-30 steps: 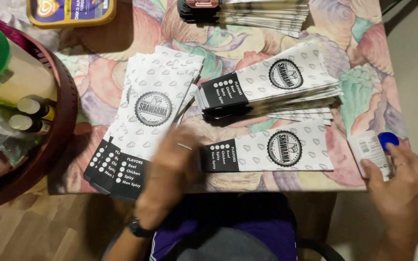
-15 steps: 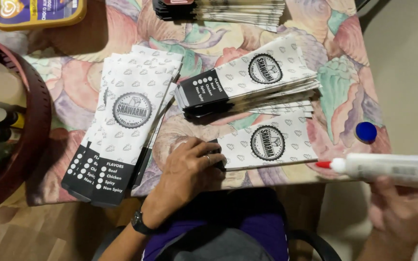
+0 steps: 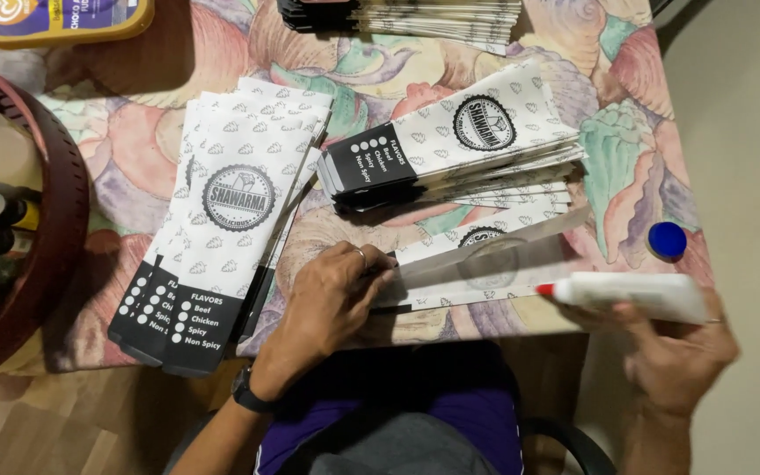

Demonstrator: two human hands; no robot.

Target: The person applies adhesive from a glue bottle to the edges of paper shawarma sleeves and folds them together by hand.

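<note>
Glue bottle poised beside a lifted bag flap

The left hand [image 3: 332,299] pinches the flat paper bag [image 3: 485,264] on the surface, flap raised; the right hand [image 3: 675,343] wraps the glue bottle [image 3: 635,295]. Should that pinch slip, the flap might drop and smear.

Bag stacks [image 3: 222,220] crowd the table [image 3: 635,149] — right edge open.

One head-worn camera looks steeply down, close over the table [image 3: 222,53].
</note>
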